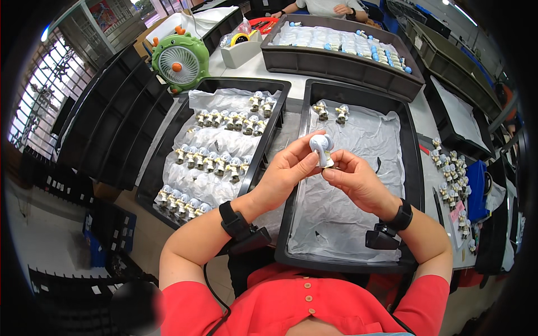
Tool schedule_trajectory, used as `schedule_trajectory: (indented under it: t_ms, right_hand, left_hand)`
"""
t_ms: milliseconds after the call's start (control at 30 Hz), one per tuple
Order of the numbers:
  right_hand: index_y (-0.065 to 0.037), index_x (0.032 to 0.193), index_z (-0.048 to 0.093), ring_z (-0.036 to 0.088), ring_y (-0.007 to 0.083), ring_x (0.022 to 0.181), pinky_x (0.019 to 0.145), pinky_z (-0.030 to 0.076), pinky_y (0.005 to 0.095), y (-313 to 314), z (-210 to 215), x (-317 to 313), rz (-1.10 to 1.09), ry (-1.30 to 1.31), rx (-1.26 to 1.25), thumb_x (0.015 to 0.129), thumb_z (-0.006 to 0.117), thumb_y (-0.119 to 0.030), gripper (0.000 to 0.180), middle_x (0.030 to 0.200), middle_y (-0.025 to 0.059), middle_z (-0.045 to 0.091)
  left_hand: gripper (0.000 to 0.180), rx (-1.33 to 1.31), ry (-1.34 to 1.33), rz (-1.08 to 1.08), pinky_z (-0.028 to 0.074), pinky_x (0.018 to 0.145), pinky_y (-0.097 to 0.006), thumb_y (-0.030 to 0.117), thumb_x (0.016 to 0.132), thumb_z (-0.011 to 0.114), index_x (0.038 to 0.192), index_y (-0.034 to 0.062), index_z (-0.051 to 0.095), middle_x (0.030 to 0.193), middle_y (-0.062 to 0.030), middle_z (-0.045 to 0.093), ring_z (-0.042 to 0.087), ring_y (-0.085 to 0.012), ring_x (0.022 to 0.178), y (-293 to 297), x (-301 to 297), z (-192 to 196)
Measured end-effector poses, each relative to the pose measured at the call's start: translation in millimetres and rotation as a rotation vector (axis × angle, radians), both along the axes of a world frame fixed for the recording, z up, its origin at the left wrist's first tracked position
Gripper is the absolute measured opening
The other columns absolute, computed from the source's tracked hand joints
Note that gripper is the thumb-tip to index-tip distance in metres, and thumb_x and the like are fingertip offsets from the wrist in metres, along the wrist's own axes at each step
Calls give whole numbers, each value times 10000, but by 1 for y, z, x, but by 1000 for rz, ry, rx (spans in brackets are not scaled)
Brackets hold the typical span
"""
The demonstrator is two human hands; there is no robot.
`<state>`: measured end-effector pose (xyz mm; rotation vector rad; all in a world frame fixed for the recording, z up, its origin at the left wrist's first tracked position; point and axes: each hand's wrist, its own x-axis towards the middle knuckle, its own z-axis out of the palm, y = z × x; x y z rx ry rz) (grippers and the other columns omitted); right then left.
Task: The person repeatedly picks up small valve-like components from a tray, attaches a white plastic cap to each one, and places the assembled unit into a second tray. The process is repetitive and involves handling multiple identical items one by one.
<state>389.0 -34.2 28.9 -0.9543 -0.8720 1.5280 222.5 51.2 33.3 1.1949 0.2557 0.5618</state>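
Between my two hands is a small figurine (322, 147) with a pale blue-grey head and a cream body, held up over the right-hand black tray (285, 227). My left hand (288, 168) pinches its head and side with thumb and fingers. Lower down, the fingertips of my right hand (356, 176) close on its base. Two similar figurines (342, 113) stand on the paper at that tray's far end. The left-hand black tray (283, 92) carries several rows of like figurines (210, 161) on white paper.
Ahead stands a large brown bin (342, 67) of blue-and-white pieces. A green fan (180, 60) and a grey box (242, 53) sit at the far left. More figurines (451, 173) cluster at right beside a blue bin (477, 190). Across the table another person's hand (343, 9) shows.
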Motion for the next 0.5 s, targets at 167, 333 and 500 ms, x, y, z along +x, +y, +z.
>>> schedule_trajectory:
  t_ms: [167, 333, 500]
  right_hand:
    - [-56, 953, 540, 533, 66, 831, 758, 431, 220, -1, 1, -2, -40, -67, 44, 794, 678, -133, 224, 903, 5, 566]
    - [-51, 972, 527, 512, 49, 802, 730, 419, 200, 0, 1, -3, -41, -99, 33, 804, 662, -135, 232, 909, -7, 553]
    - [-41, 997, 533, 509, 51, 810, 735, 417, 202, 0, -1, -3, -52, -126, 53, 815, 651, -156, 245, 915, -1, 558]
  left_hand:
    - [481, -84, -29, -12, 388, 961, -343, 248, 941, 430, 1362, 67, 283, 1284, -110, 453, 463, -186, 1160, 0, 1, 1]
    - [449, -170, -36, -30, 401, 940, -336, 271, 948, 408, 1337, 65, 318, 1279, -120, 457, 475, -186, 1144, 2, -1, 1]
    - [436, -190, -44, -23, 410, 917, -327, 285, 951, 396, 1326, 73, 333, 1271, -113, 465, 486, -173, 1128, 4, -1, 0]
